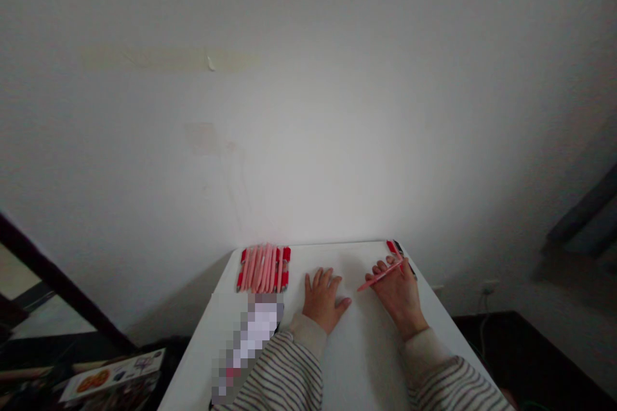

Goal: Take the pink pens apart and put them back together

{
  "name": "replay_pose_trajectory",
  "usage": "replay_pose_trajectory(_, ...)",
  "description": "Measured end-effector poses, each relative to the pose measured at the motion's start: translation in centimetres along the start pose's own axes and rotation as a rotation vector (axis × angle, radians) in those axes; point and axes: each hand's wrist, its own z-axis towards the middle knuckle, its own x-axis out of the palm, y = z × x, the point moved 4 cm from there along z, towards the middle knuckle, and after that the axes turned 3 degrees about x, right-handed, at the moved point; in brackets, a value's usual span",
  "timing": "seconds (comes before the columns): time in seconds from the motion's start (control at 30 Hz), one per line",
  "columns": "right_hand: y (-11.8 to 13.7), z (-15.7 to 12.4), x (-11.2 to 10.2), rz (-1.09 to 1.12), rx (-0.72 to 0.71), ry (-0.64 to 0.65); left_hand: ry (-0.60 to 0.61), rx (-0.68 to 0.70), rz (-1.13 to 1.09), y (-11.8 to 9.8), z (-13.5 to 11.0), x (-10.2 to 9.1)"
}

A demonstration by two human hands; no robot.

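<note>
My left hand (322, 298) lies palm down on the white table (351, 366), fingers spread, with nothing in it. My right hand (398, 292) is closed around a slim pink pen (380, 277), which slants across its fingers with one end pointing down to the left. Just beyond the right hand, at the table's back right corner, sits a red and black piece (391, 246), partly hidden by the hand and a pink stick. To the left of my left hand, several pink pens (261, 268) lie side by side across red and grey pieces (285, 277).
The table backs onto a white wall (337, 141). A blurred-out device-like object (258, 334) lies near my left forearm. On the lower left, beside the table, is a box with a food picture (113, 374). A cable (484, 314) hangs from a socket at right.
</note>
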Motion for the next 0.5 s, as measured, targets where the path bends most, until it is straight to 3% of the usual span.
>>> replay_pose_trajectory(0.3,0.4,-0.4,1.0,-0.227,-0.094,-0.063,-0.014,-0.037,-0.033,-0.1,0.1,-0.5)
replay_pose_trajectory(0.5,0.7,-0.4,1.1,-0.734,-0.315,-0.086,-0.191,-0.047,-0.135,0.0,0.4,-1.0)
